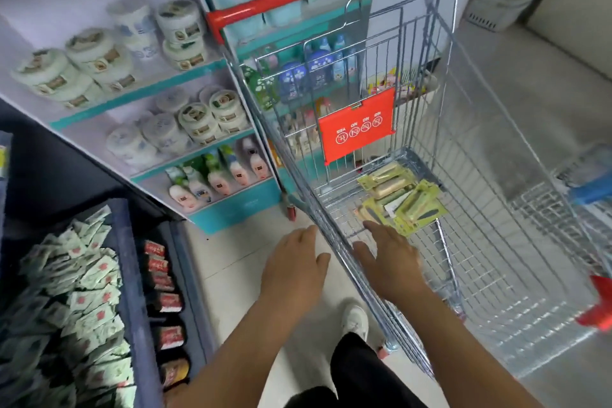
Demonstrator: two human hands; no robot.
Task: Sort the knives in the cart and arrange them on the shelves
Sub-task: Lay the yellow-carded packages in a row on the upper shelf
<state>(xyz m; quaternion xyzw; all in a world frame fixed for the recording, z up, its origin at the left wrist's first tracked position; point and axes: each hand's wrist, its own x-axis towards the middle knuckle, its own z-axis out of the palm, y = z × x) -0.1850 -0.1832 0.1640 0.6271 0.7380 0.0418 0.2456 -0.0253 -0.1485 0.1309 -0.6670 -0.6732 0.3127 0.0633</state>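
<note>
Nearest, both hands reached forward with fingers straight and apart, holding nothing: the left hand (293,267) hovered outside the cart (490,242), the right hand (389,258) inside the basket, just short of the packaged knives (402,197). Those lay in a loose overlapping heap on the basket floor, below the red sign (356,126). Lifting one card at a time by its edge would probably keep the pile from sliding. Beyond stood the shelves (139,96).

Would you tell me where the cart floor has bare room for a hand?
Bare wire floor of the cart lies between the knife packs and the near wall, by the right hand. The far end, under the red sign, is crowded.
</note>
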